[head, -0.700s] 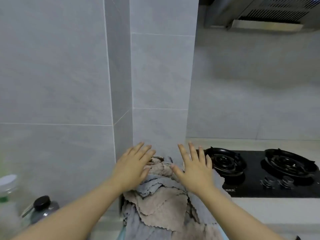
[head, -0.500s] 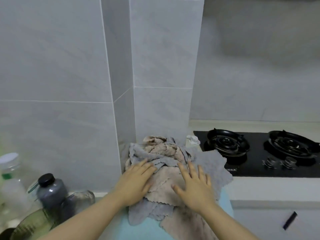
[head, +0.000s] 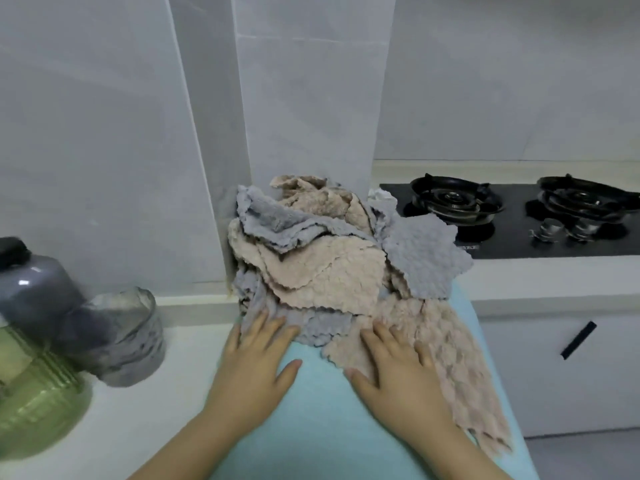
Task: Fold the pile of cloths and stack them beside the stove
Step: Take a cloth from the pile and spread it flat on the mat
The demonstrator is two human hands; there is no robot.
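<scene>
Left hand [head: 254, 362] and right hand [head: 394, 372] lie flat, fingers [head: 259, 323] straight and gripping nothing, on the near edge of the pile of cloths [head: 322, 265] heaped just left of the stove [head: 519, 237], so best pinch free only the beige cloth [head: 460, 375], whose long axis trails toward the near right.

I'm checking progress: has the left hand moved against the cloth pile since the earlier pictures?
Yes. The left hand drew back toward the person, from the far top of the cloth pile to its near edge.
</scene>
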